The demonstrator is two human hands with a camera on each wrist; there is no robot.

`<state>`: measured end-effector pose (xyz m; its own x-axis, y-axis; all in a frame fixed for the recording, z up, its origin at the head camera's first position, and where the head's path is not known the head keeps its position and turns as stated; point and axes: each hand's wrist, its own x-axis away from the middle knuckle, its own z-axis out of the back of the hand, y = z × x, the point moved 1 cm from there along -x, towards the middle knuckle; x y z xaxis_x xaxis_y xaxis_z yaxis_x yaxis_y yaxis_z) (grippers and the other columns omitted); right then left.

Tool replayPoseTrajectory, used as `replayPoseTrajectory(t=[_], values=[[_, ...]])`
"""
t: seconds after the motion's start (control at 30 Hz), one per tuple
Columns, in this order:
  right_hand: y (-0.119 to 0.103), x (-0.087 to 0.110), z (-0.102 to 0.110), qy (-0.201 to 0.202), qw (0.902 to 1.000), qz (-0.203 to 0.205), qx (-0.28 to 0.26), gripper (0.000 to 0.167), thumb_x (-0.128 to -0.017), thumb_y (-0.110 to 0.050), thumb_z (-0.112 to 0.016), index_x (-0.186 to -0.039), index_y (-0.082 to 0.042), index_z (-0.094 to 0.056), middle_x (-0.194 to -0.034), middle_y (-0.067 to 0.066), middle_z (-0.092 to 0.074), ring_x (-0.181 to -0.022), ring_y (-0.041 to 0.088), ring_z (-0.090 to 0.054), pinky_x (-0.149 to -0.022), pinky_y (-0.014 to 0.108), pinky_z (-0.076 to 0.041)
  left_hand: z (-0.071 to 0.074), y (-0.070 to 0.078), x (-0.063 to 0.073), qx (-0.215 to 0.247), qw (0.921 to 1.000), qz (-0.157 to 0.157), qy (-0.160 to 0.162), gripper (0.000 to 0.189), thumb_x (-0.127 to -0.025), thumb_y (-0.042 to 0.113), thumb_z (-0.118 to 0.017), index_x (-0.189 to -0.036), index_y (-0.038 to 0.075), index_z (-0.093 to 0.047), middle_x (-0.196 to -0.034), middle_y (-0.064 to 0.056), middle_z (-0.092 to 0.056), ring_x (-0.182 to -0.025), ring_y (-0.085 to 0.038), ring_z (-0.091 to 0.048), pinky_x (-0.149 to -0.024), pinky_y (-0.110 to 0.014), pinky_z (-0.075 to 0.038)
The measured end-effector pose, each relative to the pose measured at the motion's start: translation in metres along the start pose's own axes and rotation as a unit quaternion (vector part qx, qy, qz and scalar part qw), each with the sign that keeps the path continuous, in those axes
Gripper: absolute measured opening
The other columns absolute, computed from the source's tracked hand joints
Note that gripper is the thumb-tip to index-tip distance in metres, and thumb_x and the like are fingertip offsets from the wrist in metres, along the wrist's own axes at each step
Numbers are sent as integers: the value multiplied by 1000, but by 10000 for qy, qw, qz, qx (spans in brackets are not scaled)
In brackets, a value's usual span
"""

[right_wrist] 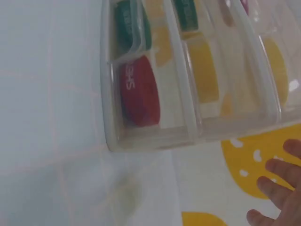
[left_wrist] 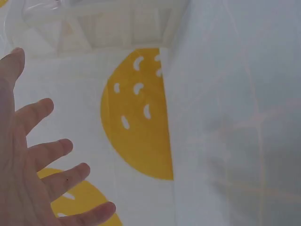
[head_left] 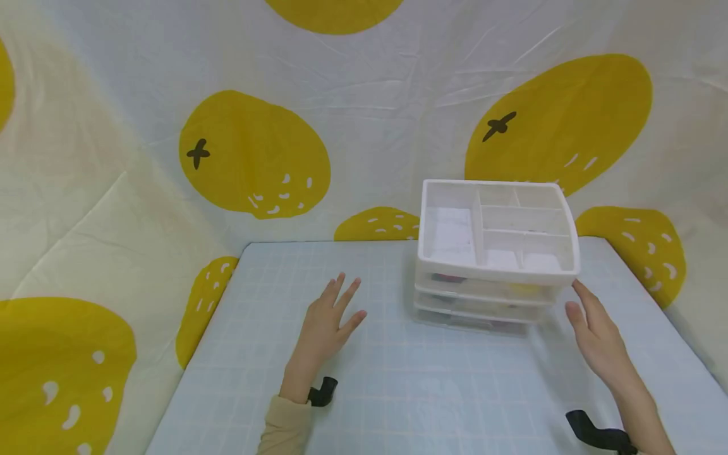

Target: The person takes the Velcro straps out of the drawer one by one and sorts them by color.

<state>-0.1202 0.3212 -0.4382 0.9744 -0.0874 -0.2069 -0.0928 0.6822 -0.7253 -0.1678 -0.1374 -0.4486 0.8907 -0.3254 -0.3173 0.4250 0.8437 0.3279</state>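
A white plastic drawer organizer [head_left: 495, 272] stands on the table, with an open divided tray on top and clear drawers stacked below. My left hand [head_left: 324, 332] hovers to the left of it, fingers spread and holding nothing. On the other side, my right hand [head_left: 600, 344] has its fingers extended, the fingertips close by the organizer's right edge. The left wrist view shows the left hand [left_wrist: 42, 155] with the organizer [left_wrist: 99, 30] beyond it. Through the clear drawers in the right wrist view, a red item [right_wrist: 140, 92] and a green item [right_wrist: 131, 26] show.
A pale blue gridded cloth [head_left: 364, 379] covers the table. Behind and to the sides hangs a white sheet [head_left: 387, 126] printed with yellow fruit shapes. Black bands [head_left: 324, 392] are on the wrists.
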Motion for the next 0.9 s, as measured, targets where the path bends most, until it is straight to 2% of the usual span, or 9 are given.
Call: replayPoseTrajectory(t=[0.13,0.17,0.27,0.33,0.37,0.43,0.5,0.73,0.9], values=[[-9,-1,-2,162,9986,-293,-404,58,-105,-33,-31,-155,-13,-11,-155,30,-19,-141,53,-14,-97,79,-18,-13,11,1,328,9994,-41,106,60,-97,45,-50,-151,28,-30,-156,-10,-34,-140,-36,-38,-100,-61,-42],[-11,-1,-3,229,9980,-307,-511,56,-105,-32,-31,-155,-15,-13,-155,29,-22,-143,48,-16,-99,78,-19,-16,14,1,437,9990,-19,95,60,-97,45,-49,-151,29,-30,-156,-9,-34,-139,-35,-39,-101,-60,-42],[-16,-2,-6,445,9958,-385,-706,52,-105,-32,-31,-154,-23,-19,-154,23,-28,-147,23,-24,-108,70,-20,-25,25,3,694,9976,1,67,57,-98,45,-47,-151,27,-31,-155,-8,-36,-137,-33,-42,-101,-57,-43],[-18,-3,-7,622,9943,-397,-775,49,-105,-32,-32,-153,-25,-24,-154,15,-33,-141,3,-31,-119,48,-24,-30,33,4,859,9963,-12,82,55,-99,44,-47,-150,26,-34,-153,-9,-39,-135,-33,-45,-99,-57,-45],[-19,-3,-8,721,9932,-401,-821,48,-105,-31,-32,-152,-24,-26,-153,9,-36,-134,-5,-34,-119,34,-26,-32,36,5,926,9956,-27,108,54,-99,43,-47,-149,24,-36,-152,-9,-41,-135,-32,-46,-98,-57,-45],[-22,-6,-7,926,9907,-406,-907,46,-104,-30,-33,-150,-22,-32,-147,0,-44,-122,-13,-38,-108,10,-31,-37,43,6,1044,9944,-49,147,52,-99,42,-47,-147,22,-39,-149,-9,-45,-133,-31,-47,-96,-56,-47],[-24,-8,-6,1083,9881,-434,-998,45,-104,-30,-34,-148,-19,-36,-142,-6,-48,-115,-15,-41,-93,-2,-33,-42,49,8,1136,9932,-94,217,51,-99,41,-46,-146,21,-41,-147,-8,-48,-132,-29,-49,-96,-54,-48],[-32,-15,0,1272,9817,-600,-1287,42,-104,-31,-36,-143,-20,-43,-132,-16,-52,-114,-9,-47,-93,3,-40,-58,71,10,1442,9868,-375,626,42,-100,37,-47,-137,17,-52,-135,-1,-59,-124,-19,-57,-98,-40,-50],[-36,-17,5,1274,9812,-528,-1351,41,-103,-30,-37,-142,-19,-45,-124,-24,-52,-112,-8,-50,-89,3,-43,-68,88,8,1982,9772,-300,699,39,-100,34,-48,-131,11,-57,-128,-2,-64,-118,-18,-61,-95,-36,-52]])
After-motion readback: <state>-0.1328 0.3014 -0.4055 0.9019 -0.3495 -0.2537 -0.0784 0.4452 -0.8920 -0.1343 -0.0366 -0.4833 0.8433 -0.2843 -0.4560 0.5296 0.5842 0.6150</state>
